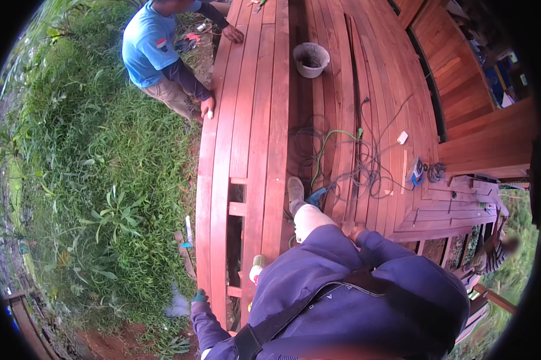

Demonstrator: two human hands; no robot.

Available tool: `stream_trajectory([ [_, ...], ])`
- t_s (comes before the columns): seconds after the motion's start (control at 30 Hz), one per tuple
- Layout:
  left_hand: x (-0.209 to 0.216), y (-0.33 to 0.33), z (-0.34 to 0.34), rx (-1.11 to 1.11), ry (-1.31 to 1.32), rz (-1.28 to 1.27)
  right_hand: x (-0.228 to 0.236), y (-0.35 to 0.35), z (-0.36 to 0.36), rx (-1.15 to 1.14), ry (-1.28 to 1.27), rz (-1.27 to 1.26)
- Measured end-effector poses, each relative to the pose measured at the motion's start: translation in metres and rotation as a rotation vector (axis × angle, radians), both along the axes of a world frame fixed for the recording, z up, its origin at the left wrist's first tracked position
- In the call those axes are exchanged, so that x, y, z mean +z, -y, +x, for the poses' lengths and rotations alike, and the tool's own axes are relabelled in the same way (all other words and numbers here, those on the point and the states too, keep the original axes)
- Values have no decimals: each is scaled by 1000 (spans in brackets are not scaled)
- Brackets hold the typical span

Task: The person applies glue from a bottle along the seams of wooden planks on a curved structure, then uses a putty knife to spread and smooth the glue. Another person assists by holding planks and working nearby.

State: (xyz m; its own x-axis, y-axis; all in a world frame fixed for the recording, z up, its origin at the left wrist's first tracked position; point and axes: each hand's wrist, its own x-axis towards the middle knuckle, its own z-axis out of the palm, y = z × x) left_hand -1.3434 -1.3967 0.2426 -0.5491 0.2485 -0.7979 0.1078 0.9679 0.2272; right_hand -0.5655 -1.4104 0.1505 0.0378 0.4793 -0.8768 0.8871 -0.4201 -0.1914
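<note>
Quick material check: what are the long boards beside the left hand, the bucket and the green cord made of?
Boards: wood, reddish, with straight seams; the slight sheen may be oil or stain.
Bucket: probably plastic, pale grey and dull.
Green cord: likely plastic or rubber-sheathed, given its smooth bend; finish unclear.

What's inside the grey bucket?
Some dark stuff lies inside the bucket, too blurry to say what. The bucket's near wall covers part of the inside, so anything there can't be seen.
</note>
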Motion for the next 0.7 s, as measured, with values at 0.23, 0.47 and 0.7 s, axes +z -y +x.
stream_trajectory([
  [0.23,27,-288,89,-148,4,404,32,-118,62,-529,-91,61],
  [0.47,-62,-498,303,-581,173,441,118,-152,108,-963,-135,136],
  [0.7,-89,-521,496,-693,339,385,104,-2,171,-986,53,-17],
])
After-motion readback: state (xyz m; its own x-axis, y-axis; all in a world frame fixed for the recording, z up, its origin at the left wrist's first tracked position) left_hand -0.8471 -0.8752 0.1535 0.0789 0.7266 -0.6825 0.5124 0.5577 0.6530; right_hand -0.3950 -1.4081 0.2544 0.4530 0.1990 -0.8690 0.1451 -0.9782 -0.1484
